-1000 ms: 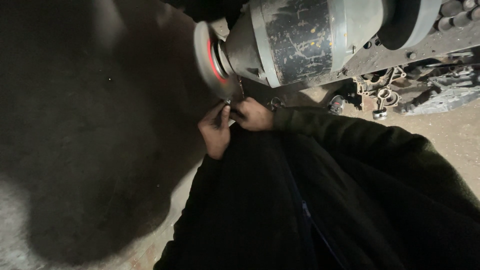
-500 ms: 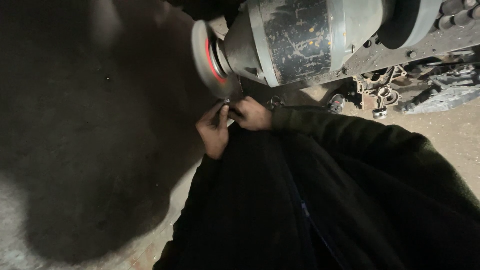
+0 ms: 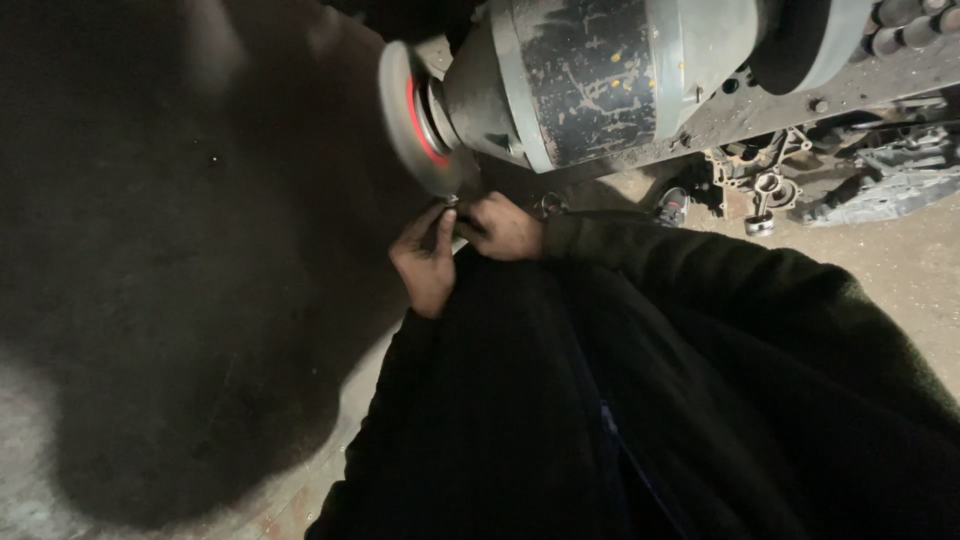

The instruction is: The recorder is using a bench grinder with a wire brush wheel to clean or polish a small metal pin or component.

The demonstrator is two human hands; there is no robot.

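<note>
Left hand (image 3: 425,262) and right hand (image 3: 503,228), fingers pinched together on a small metal workpiece (image 3: 452,203), held just below the grinding wheel (image 3: 412,125) of the bench grinder's motor housing (image 3: 600,70).

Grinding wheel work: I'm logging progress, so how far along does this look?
In hand: the left hand and right hand together press a small piece, mostly hidden, at the lower edge of the grinding wheel on the grey motor. Nothing finished shows near the wheel. What is left cannot be judged: the piece's surface is too dark.
</note>
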